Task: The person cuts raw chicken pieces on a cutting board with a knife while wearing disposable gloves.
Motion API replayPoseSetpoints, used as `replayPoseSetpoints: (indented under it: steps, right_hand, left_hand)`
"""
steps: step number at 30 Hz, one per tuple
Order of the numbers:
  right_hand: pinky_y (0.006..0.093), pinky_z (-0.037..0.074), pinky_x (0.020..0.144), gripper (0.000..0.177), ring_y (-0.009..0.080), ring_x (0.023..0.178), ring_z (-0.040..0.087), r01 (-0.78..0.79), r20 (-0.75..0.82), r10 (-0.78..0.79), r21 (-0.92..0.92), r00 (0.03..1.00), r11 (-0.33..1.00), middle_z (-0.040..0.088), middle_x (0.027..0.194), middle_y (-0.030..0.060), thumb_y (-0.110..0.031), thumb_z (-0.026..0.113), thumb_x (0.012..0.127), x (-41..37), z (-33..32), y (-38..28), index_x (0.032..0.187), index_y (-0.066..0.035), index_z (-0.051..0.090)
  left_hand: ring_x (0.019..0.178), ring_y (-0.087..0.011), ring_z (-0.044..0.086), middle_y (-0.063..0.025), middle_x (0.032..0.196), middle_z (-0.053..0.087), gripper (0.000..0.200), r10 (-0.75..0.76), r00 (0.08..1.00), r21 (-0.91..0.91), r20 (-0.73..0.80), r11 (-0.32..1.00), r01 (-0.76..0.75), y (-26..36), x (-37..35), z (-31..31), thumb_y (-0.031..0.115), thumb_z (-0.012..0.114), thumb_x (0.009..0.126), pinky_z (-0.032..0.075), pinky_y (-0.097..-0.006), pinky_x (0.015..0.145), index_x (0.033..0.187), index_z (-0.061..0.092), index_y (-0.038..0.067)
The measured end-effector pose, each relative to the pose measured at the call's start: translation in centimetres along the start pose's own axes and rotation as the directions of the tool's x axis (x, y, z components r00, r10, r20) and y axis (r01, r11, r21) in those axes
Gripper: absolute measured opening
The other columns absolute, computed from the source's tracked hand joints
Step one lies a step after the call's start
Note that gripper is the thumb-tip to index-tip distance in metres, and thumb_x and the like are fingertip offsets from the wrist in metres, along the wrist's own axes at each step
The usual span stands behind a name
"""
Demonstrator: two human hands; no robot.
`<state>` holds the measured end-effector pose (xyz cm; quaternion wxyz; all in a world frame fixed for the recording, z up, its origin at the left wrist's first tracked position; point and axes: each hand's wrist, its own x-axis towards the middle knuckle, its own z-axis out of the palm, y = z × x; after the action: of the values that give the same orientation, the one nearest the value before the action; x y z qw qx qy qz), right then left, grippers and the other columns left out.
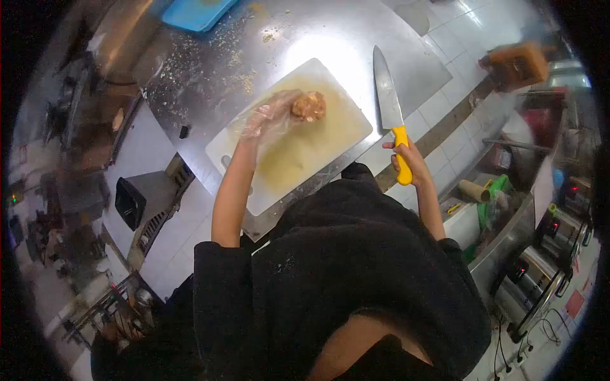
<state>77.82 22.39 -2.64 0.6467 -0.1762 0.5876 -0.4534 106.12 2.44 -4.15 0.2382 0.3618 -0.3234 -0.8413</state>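
A white cutting board (330, 136) lies on a steel table (210, 70). My left hand (270, 115), in a clear plastic glove, rests on the board and touches a brownish lump of meat (309, 105) at its fingertips. My right hand (406, 159) grips the yellow handle of a large knife (387, 89), held off the board's right edge with the blade pointing away from me. The board's middle is smeared yellowish.
A blue tray (197, 11) sits at the table's far end, with crumbs scattered near it. To the right stand a knife block (518, 63), a green item (495, 190) and steel appliances (540, 267). White tiled floor surrounds the table.
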Motion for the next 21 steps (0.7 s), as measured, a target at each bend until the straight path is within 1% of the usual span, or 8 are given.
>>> replayPoseSetpoints:
  steps: [4, 7, 10, 13, 14, 15, 17, 21]
  right_hand:
    - [0.0206, 0.041, 0.040, 0.041, 0.0099, 0.048, 0.047, -0.024, 0.082, 0.030, -0.080, 0.996, 0.997, 0.056, 0.092, 0.0122, -0.013, 0.045, 0.082, 1.2, -0.6, 0.3, 0.120, -0.006, 0.033]
    - [0.0212, 0.041, 0.039, 0.041, 0.0094, 0.046, 0.047, -0.001, 0.075, 0.016, -0.190, 0.997, 0.982, 0.056, 0.089, 0.0107, -0.012, 0.045, 0.083, 1.7, -0.8, 0.4, 0.122, -0.007, 0.032]
    - [0.0254, 0.042, 0.042, 0.042, 0.0143, 0.044, 0.050, -0.014, -0.041, 0.006, -0.203, 0.999, 0.979, 0.056, 0.075, 0.0091, -0.011, 0.051, 0.078, 1.5, -0.3, 1.1, 0.118, -0.007, 0.038]
    - [0.0319, 0.044, 0.047, 0.037, 0.0202, 0.051, 0.055, 0.087, -0.075, -0.201, -0.717, 0.977, 0.691, 0.057, 0.070, 0.0121, -0.013, 0.052, 0.079, 1.3, -1.3, 1.7, 0.114, -0.006, 0.043]
    - [0.0362, 0.044, 0.049, 0.029, 0.0251, 0.055, 0.058, 0.213, -0.033, -0.379, -0.781, 0.925, 0.587, 0.057, 0.068, 0.0156, -0.019, 0.054, 0.082, 1.5, -1.8, 2.6, 0.106, -0.004, 0.046]
    - [0.0365, 0.044, 0.050, 0.029, 0.0262, 0.056, 0.058, 0.186, -0.017, -0.337, -0.807, 0.941, 0.560, 0.057, 0.068, 0.0158, -0.020, 0.055, 0.083, 1.1, -1.4, 2.1, 0.104, -0.003, 0.046]
    - [0.0370, 0.044, 0.051, 0.029, 0.0286, 0.056, 0.058, 0.137, 0.009, -0.253, -0.859, 0.967, 0.494, 0.058, 0.069, 0.0162, -0.024, 0.056, 0.084, 0.2, -0.2, 0.1, 0.100, -0.003, 0.046]
    - [0.0328, 0.042, 0.046, 0.026, 0.0207, 0.049, 0.056, 0.255, 0.166, -0.205, -0.781, 0.965, 0.570, 0.056, 0.063, 0.0116, -0.027, 0.055, 0.086, 0.0, 2.9, -1.1, 0.094, -0.004, 0.046]
  left_hand:
    - [0.089, -0.0181, 0.058, -0.0100, 0.105, 0.057, 0.043, -0.024, 0.997, 0.074, -0.071, 0.997, 0.029, 2.6, -1.3, -1.7, 0.034, 0.057, 0.082, 0.047, -0.0335, 0.080, 0.109, 0.056, 0.000]
    - [0.095, -0.0209, 0.055, -0.0066, 0.105, 0.056, 0.045, 0.277, 0.922, 0.711, 0.273, 0.587, -0.387, 6.4, -3.8, 0.2, 0.031, 0.055, 0.084, 0.045, -0.0360, 0.083, 0.120, 0.049, 0.005]
    - [0.100, -0.0204, 0.053, -0.0045, 0.108, 0.056, 0.043, -0.016, 0.998, 0.844, 0.062, 0.534, -0.044, 4.5, -7.2, 1.6, 0.027, 0.052, 0.086, 0.043, -0.0376, 0.087, 0.123, 0.047, 0.007]
    - [0.098, -0.0250, 0.054, -0.0098, 0.101, 0.059, 0.034, 0.196, 0.979, 0.939, -0.054, 0.343, -0.017, -0.6, -10.9, 3.7, 0.023, 0.052, 0.085, 0.041, -0.0399, 0.087, 0.115, 0.053, 0.005]
    - [0.098, -0.0274, 0.054, -0.0117, 0.101, 0.058, 0.033, 0.283, 0.959, 0.989, -0.036, 0.148, -0.006, -2.7, -11.9, 3.3, 0.023, 0.051, 0.085, 0.040, -0.0411, 0.087, 0.114, 0.053, 0.006]
    - [0.097, -0.0298, 0.053, -0.0137, 0.100, 0.058, 0.033, 0.357, 0.934, 0.998, -0.002, -0.052, 0.022, -4.7, -12.2, 2.7, 0.023, 0.051, 0.085, 0.040, -0.0422, 0.087, 0.112, 0.054, 0.006]
    - [0.093, -0.0331, 0.053, -0.0163, 0.098, 0.057, 0.029, 0.608, 0.793, 0.999, 0.032, -0.053, 0.001, -7.4, -10.8, 1.7, 0.021, 0.050, 0.084, 0.040, -0.0440, 0.084, 0.110, 0.054, 0.007]
    - [0.093, -0.0336, 0.054, -0.0153, 0.098, 0.057, 0.033, 0.752, 0.565, 0.930, -0.341, 0.179, 0.323, -6.6, -7.4, 5.4, 0.018, 0.059, 0.077, 0.043, -0.0422, 0.083, 0.107, 0.053, 0.005]
